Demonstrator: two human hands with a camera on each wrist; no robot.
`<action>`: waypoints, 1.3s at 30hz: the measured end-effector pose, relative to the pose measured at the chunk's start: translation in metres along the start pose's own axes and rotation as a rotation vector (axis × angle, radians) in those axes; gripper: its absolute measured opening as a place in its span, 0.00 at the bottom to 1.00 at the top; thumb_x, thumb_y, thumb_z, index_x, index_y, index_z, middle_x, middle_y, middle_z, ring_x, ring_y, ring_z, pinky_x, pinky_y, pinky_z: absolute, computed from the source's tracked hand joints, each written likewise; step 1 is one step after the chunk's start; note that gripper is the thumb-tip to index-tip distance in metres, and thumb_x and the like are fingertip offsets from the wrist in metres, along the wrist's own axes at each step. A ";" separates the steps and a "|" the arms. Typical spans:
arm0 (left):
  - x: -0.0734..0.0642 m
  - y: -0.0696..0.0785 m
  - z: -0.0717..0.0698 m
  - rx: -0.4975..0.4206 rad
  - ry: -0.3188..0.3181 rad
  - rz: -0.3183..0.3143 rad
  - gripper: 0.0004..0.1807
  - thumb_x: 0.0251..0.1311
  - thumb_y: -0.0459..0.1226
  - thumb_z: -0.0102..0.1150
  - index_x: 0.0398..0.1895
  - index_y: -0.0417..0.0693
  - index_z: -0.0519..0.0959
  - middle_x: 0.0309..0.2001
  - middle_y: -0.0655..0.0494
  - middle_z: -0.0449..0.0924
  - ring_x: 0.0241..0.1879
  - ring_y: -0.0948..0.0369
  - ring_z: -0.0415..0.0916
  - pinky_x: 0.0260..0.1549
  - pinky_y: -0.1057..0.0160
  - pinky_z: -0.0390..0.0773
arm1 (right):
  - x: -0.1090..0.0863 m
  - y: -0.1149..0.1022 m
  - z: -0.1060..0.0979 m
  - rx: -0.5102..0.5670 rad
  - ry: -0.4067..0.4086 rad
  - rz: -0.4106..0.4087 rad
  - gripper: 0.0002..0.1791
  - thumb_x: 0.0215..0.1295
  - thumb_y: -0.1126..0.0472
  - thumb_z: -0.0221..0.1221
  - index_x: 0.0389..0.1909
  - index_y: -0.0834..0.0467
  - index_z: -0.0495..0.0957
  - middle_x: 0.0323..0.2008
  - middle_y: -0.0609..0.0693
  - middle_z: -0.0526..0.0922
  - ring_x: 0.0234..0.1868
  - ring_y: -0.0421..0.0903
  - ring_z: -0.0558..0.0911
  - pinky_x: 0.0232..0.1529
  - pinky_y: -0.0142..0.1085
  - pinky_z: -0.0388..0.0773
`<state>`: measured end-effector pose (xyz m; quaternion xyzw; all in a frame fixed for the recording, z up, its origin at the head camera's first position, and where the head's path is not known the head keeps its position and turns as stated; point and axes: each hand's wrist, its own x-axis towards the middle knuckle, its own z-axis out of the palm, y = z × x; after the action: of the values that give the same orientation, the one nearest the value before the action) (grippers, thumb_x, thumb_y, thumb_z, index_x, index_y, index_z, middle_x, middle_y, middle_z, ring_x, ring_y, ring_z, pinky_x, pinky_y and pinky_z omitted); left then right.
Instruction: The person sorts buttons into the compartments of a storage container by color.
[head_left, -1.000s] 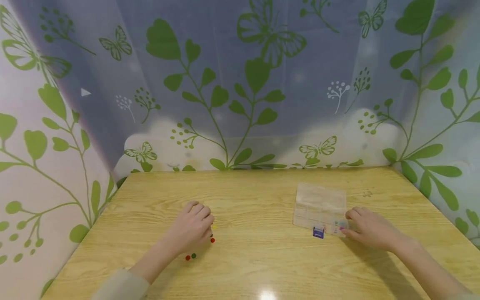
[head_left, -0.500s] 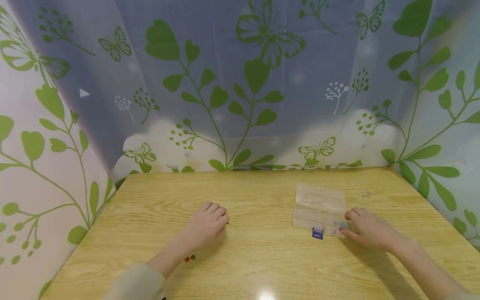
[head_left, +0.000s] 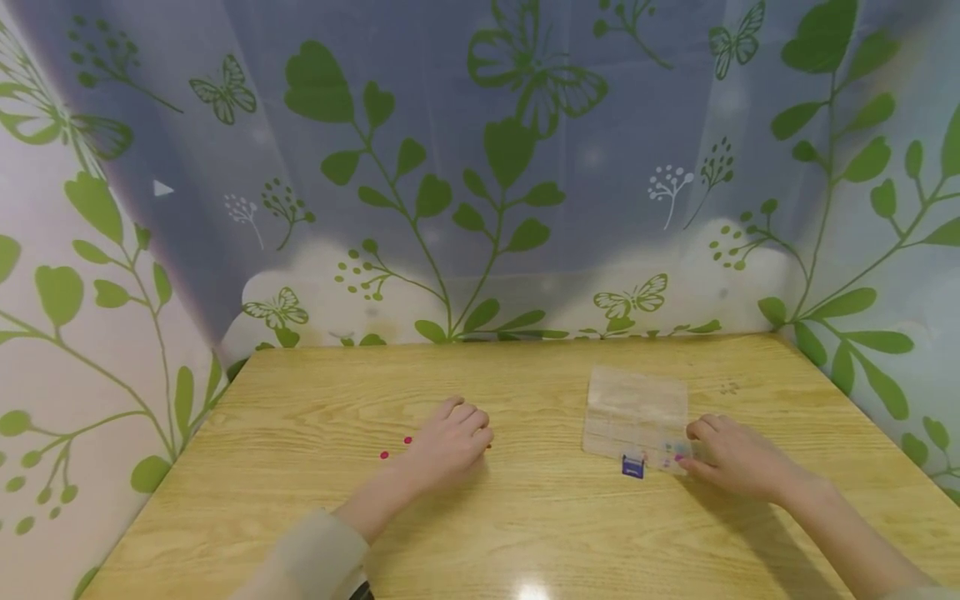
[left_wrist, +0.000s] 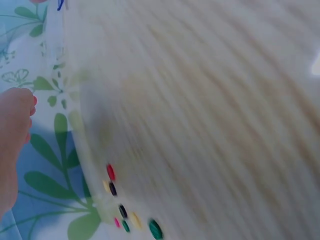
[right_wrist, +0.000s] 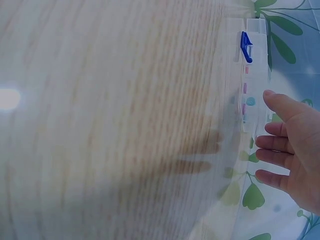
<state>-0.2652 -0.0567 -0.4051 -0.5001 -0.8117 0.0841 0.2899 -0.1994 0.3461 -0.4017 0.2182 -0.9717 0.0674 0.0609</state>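
My left hand [head_left: 448,442] is above the table left of centre, fingers curled, pinching a small red bead [head_left: 490,447] that barely shows at the fingertips. Behind it lie two pinkish-red beads [head_left: 408,440]. The left wrist view shows several loose beads, among them a red one [left_wrist: 110,172], a large green one [left_wrist: 155,229], and black and yellow ones; the arm hides most in the head view. My right hand [head_left: 738,457] is at the right side of a clear compartment box [head_left: 633,396], thumb by its near corner, fingers loosely extended. Coloured beads [right_wrist: 251,101] sit in its right compartments.
The box stands with its lid raised back and its blue latch [head_left: 632,466] toward the front. A few small pale pieces [head_left: 729,388] lie behind it at the right. A patterned curtain [head_left: 525,208] borders the wooden table [head_left: 525,517] at the back and sides.
My left hand has moved right across the table toward the box, away from where it was among the loose beads. Two pinkish-red beads now show behind it. The right hand has stayed beside the box.
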 end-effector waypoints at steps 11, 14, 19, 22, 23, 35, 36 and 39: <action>0.030 0.009 0.001 0.035 0.020 0.012 0.03 0.56 0.38 0.56 0.32 0.52 0.78 0.39 0.59 0.76 0.44 0.59 0.72 0.54 0.57 0.66 | -0.001 0.001 0.001 0.001 -0.003 0.011 0.20 0.58 0.51 0.62 0.40 0.65 0.74 0.36 0.53 0.76 0.37 0.53 0.77 0.37 0.46 0.75; 0.037 0.012 0.001 0.026 0.032 0.013 0.03 0.56 0.38 0.55 0.32 0.52 0.78 0.38 0.60 0.76 0.44 0.60 0.73 0.54 0.58 0.67 | -0.001 0.000 0.001 0.005 -0.003 0.014 0.20 0.58 0.51 0.62 0.40 0.64 0.74 0.36 0.52 0.76 0.37 0.52 0.77 0.36 0.45 0.75; 0.049 0.016 0.004 0.028 0.022 0.022 0.04 0.58 0.38 0.53 0.32 0.52 0.78 0.38 0.60 0.76 0.44 0.60 0.72 0.52 0.59 0.67 | -0.001 0.000 0.000 0.002 0.005 0.014 0.19 0.57 0.52 0.62 0.40 0.64 0.74 0.35 0.52 0.76 0.36 0.51 0.77 0.35 0.45 0.75; 0.056 0.020 0.006 0.031 0.008 0.026 0.05 0.59 0.38 0.52 0.33 0.53 0.78 0.39 0.60 0.76 0.44 0.60 0.72 0.51 0.60 0.67 | -0.001 0.000 0.000 -0.003 0.004 0.011 0.19 0.57 0.52 0.62 0.39 0.64 0.74 0.35 0.52 0.76 0.36 0.51 0.77 0.35 0.45 0.75; 0.058 0.021 0.006 0.030 0.007 0.028 0.05 0.59 0.38 0.52 0.33 0.53 0.78 0.39 0.60 0.76 0.44 0.60 0.72 0.51 0.61 0.67 | -0.001 0.000 0.000 -0.004 0.002 0.010 0.19 0.57 0.52 0.62 0.39 0.64 0.74 0.35 0.52 0.76 0.36 0.52 0.77 0.35 0.45 0.75; 0.087 0.039 0.011 0.040 0.019 0.054 0.07 0.62 0.41 0.50 0.35 0.55 0.79 0.40 0.63 0.76 0.44 0.63 0.72 0.50 0.63 0.66 | -0.001 0.001 0.000 0.003 -0.002 0.007 0.20 0.58 0.52 0.62 0.40 0.65 0.74 0.36 0.53 0.77 0.38 0.53 0.77 0.39 0.47 0.75; 0.089 0.041 0.012 0.037 0.016 0.052 0.07 0.62 0.41 0.49 0.35 0.55 0.79 0.41 0.62 0.77 0.45 0.63 0.72 0.51 0.63 0.66 | 0.000 0.001 0.000 0.003 -0.002 0.007 0.20 0.58 0.52 0.61 0.40 0.65 0.74 0.36 0.53 0.76 0.38 0.53 0.77 0.38 0.46 0.75; 0.096 0.045 0.014 0.030 0.023 0.048 0.08 0.63 0.41 0.49 0.36 0.55 0.79 0.41 0.62 0.77 0.45 0.62 0.72 0.52 0.62 0.66 | 0.000 0.002 0.001 -0.001 0.001 0.000 0.19 0.58 0.52 0.61 0.40 0.64 0.74 0.36 0.53 0.76 0.37 0.53 0.77 0.38 0.46 0.75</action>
<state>-0.2704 0.0493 -0.3983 -0.5158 -0.7948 0.0977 0.3046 -0.2001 0.3478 -0.4032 0.2183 -0.9716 0.0669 0.0616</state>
